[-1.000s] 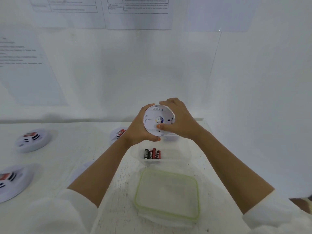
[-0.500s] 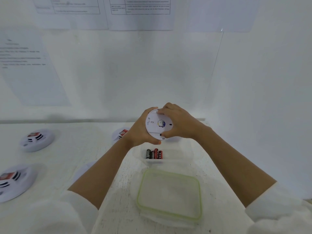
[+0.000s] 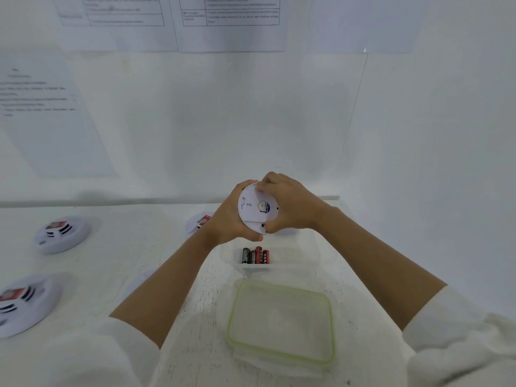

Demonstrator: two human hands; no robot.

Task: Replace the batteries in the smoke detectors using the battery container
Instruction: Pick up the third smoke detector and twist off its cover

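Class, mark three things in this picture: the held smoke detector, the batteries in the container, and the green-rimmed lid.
held smoke detector [image 3: 251, 210], head view, on its white back face.
batteries [image 3: 255, 255], head view, middle of the row.
green-rimmed lid [image 3: 280, 321], head view, on its clear centre panel.

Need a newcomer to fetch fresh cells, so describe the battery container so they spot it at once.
On the white table, look just below the smoke detector gripped by the left hand and right hand. The battery container is the clear open tub there, beyond a green-rimmed lid. It alone holds black and red batteries.
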